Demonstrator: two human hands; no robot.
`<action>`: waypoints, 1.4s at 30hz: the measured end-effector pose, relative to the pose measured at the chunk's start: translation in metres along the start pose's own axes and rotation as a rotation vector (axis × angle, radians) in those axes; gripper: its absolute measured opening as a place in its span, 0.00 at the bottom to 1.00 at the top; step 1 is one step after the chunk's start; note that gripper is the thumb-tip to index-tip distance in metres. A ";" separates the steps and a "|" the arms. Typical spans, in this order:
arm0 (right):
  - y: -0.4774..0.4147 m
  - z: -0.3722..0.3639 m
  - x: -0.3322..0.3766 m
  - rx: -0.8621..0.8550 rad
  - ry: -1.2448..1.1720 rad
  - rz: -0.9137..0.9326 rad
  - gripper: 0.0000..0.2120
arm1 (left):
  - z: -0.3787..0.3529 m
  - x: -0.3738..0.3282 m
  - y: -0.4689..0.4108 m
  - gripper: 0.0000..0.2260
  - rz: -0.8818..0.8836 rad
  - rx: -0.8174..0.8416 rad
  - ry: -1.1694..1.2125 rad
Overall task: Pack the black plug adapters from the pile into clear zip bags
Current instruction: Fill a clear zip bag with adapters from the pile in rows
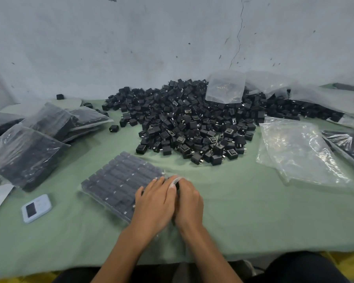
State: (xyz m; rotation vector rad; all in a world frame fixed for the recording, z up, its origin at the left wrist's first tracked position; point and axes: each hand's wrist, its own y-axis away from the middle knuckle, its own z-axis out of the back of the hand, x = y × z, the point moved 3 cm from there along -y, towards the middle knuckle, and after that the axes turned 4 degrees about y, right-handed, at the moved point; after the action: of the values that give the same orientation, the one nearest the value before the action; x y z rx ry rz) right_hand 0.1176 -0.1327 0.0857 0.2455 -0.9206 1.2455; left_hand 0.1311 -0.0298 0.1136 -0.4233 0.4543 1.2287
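Two-handed press, left hand [155,199] flat on bag [114,180], right hand [189,201] gripping edge

Matt black plastic adapters [192,123] lie on soft green cloth covering the table [233,211], beside glossy, crinkled clear plastic bags [298,152] and a rough, cracked wall [172,37].

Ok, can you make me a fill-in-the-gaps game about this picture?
1. The cloth is coloured ____.
2. The adapters in the pile are coloured ____.
3. The left hand and the right hand both touch a bag packed with ____.
4. The white device lies to the ____ of the hands.

Missing words: green; black; adapters; left.
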 end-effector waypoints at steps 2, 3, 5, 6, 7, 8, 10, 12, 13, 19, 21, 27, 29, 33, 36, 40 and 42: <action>-0.001 -0.001 -0.002 -0.006 0.041 -0.046 0.04 | -0.002 -0.002 -0.001 0.21 -0.010 0.003 -0.006; -0.001 -0.002 -0.003 -0.003 0.059 -0.074 0.04 | -0.003 -0.002 -0.002 0.21 -0.010 0.007 -0.012; -0.002 -0.003 -0.001 0.001 0.065 -0.096 0.05 | -0.005 -0.001 -0.003 0.21 0.001 0.014 -0.024; -0.002 -0.003 0.000 -0.005 0.046 -0.096 0.06 | -0.006 -0.001 -0.003 0.22 0.008 0.020 -0.033; -0.002 -0.002 0.001 -0.016 0.023 -0.102 0.07 | -0.008 -0.002 -0.003 0.22 0.014 0.026 -0.044; -0.003 -0.002 0.001 -0.027 0.004 -0.117 0.08 | -0.009 -0.002 -0.003 0.23 0.018 0.032 -0.056; -0.004 -0.002 0.000 -0.026 -0.011 -0.160 0.09 | -0.011 -0.004 -0.002 0.23 0.015 0.033 -0.079; -0.004 -0.003 -0.001 -0.020 -0.011 -0.184 0.09 | -0.012 -0.004 -0.002 0.23 0.010 0.025 -0.095; -0.004 -0.002 0.000 -0.013 -0.012 -0.180 0.08 | -0.012 -0.005 -0.002 0.24 0.010 0.023 -0.096; -0.004 -0.002 -0.005 0.072 0.057 -0.078 0.08 | -0.009 -0.002 -0.003 0.22 0.010 0.011 -0.051; -0.003 -0.001 -0.004 0.057 -0.007 -0.105 0.12 | -0.010 -0.002 -0.001 0.23 0.011 0.016 -0.083; -0.004 0.002 -0.006 -0.010 -0.039 -0.215 0.03 | -0.014 0.000 0.000 0.22 -0.002 0.008 -0.108; -0.007 0.000 -0.007 0.019 -0.025 -0.250 0.05 | -0.015 0.001 0.001 0.22 -0.010 0.021 -0.121; -0.005 0.000 -0.005 0.050 -0.034 -0.193 0.08 | -0.014 0.001 0.000 0.24 -0.007 0.018 -0.087; -0.004 0.002 -0.003 0.075 -0.016 -0.151 0.07 | -0.014 0.000 0.000 0.24 -0.006 0.015 -0.072; -0.002 0.002 -0.001 0.086 0.000 -0.147 0.19 | -0.015 0.000 0.000 0.24 0.003 -0.002 -0.065; 0.000 0.003 0.000 0.059 0.036 -0.123 0.12 | -0.013 0.000 0.001 0.23 -0.017 0.001 -0.065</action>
State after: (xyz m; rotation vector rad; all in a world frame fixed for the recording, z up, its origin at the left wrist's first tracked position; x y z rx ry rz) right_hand 0.1166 -0.1351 0.0876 0.3210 -0.8258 1.1608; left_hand 0.1287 -0.0366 0.1024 -0.3842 0.3951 1.2223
